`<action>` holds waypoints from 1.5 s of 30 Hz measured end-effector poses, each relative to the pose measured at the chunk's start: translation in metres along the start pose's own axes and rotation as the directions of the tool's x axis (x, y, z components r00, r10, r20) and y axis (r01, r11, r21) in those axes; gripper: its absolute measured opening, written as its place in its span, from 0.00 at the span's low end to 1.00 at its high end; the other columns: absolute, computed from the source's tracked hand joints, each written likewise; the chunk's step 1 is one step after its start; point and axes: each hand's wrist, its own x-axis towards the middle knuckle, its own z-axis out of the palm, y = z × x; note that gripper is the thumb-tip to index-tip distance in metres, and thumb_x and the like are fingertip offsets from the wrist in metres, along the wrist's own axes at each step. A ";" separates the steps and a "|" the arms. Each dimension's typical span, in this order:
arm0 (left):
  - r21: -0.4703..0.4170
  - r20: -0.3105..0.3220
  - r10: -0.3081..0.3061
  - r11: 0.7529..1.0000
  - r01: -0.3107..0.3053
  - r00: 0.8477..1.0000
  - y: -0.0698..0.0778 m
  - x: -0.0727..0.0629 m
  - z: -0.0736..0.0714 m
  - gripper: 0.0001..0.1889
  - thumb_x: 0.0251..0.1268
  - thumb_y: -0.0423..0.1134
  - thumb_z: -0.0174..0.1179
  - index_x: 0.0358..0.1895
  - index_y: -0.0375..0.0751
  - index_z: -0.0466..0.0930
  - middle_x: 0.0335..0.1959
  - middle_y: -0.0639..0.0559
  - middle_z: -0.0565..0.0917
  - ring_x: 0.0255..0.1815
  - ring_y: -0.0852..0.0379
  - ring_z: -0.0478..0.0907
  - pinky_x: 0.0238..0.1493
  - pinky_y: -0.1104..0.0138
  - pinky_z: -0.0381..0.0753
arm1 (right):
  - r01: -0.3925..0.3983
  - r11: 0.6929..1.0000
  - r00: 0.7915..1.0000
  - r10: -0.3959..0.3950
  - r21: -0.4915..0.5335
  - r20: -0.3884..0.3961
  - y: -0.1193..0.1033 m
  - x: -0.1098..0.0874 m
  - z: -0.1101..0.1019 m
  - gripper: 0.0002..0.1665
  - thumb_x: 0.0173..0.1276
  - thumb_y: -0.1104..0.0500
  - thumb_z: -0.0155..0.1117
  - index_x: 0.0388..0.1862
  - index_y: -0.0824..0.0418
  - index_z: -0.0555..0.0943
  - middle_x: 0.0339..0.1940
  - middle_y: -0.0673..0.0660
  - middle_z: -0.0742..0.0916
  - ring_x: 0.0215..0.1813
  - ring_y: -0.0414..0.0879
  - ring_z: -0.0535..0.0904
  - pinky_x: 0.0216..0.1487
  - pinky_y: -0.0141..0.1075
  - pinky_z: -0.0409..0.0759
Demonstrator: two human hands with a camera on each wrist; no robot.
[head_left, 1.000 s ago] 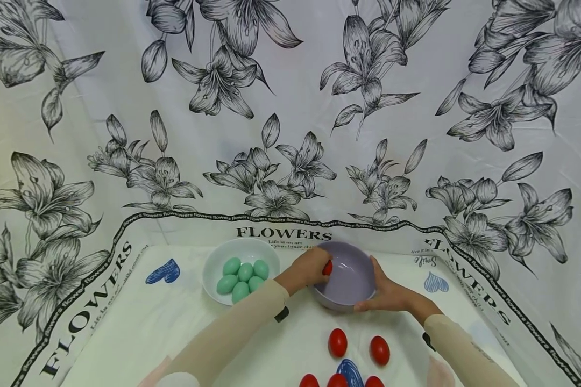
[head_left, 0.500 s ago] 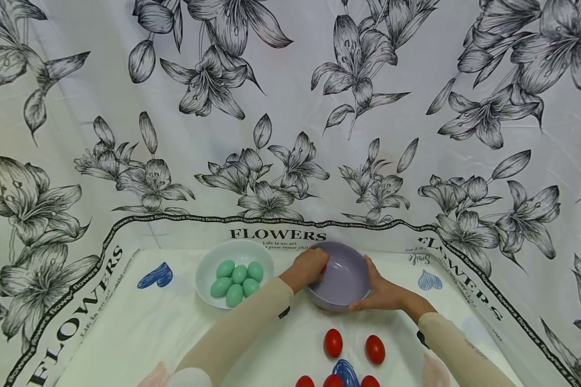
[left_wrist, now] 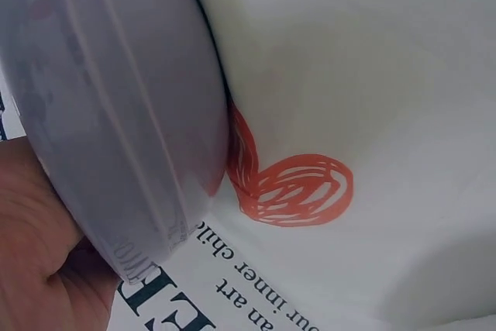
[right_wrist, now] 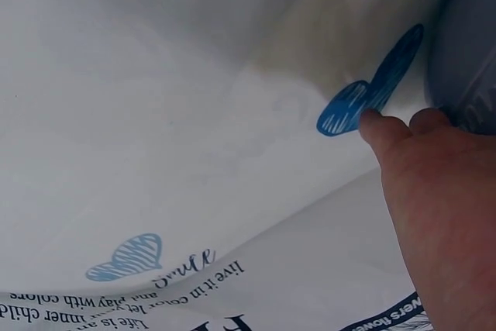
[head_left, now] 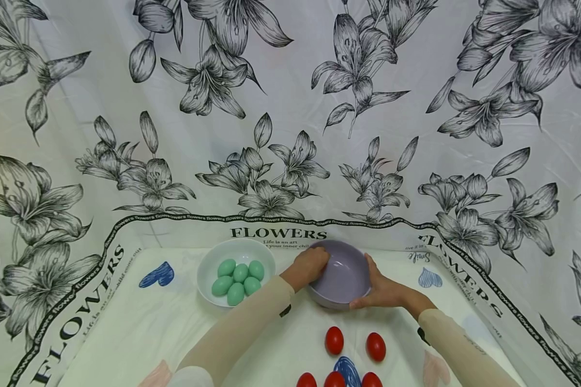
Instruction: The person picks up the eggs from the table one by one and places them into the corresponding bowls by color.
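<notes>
A purple bowl stands near the back of the cloth. My left hand reaches over its left rim, fingers down inside and mostly hidden. No egg shows at those fingers now, so whether they hold one cannot be told. In the left wrist view, the left hand lies beyond the bowl's outer wall. My right hand holds the bowl's right side, thumb at the front and fingers further back. On the cloth in front lie several red eggs, including another red egg.
A white bowl with several green eggs stands left of the purple bowl, close to my left forearm. A white cloth printed with hearts and lettering covers the table. A flower-patterned curtain hangs behind.
The left hand has sunk deeper into the purple bowl. The red egg seen in its fingers a second ago is now out of sight. The right hand keeps its hold on the bowl.
</notes>
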 end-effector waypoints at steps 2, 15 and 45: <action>-0.014 -0.008 0.002 1.000 -0.002 1.000 -0.002 -0.001 0.000 0.06 0.69 0.37 0.72 0.36 0.47 0.83 0.41 0.53 0.84 0.40 0.58 0.83 0.40 0.67 0.85 | 0.013 1.000 1.000 -0.013 0.003 -0.002 0.001 0.000 0.000 0.92 0.54 0.39 0.86 0.84 0.63 0.20 0.85 0.75 0.44 0.83 0.73 0.53 0.79 0.68 0.57; -0.311 -0.135 0.085 0.942 -0.124 0.987 -0.017 -0.020 -0.005 0.25 0.70 0.44 0.73 0.66 0.41 0.82 0.60 0.51 0.87 0.62 0.57 0.82 0.66 0.66 0.80 | -0.007 1.000 1.000 0.007 0.003 0.017 -0.004 0.002 0.003 0.90 0.56 0.38 0.84 0.84 0.62 0.21 0.86 0.73 0.45 0.82 0.71 0.55 0.79 0.67 0.59; -0.711 -0.134 0.211 0.660 -0.242 0.968 0.052 -0.154 0.029 0.37 0.67 0.55 0.74 0.75 0.45 0.76 0.70 0.56 0.82 0.68 0.63 0.79 0.67 0.68 0.79 | 0.037 0.999 0.999 -0.037 0.019 -0.007 0.003 -0.001 0.003 0.90 0.55 0.39 0.85 0.85 0.61 0.22 0.86 0.71 0.46 0.83 0.73 0.52 0.78 0.69 0.57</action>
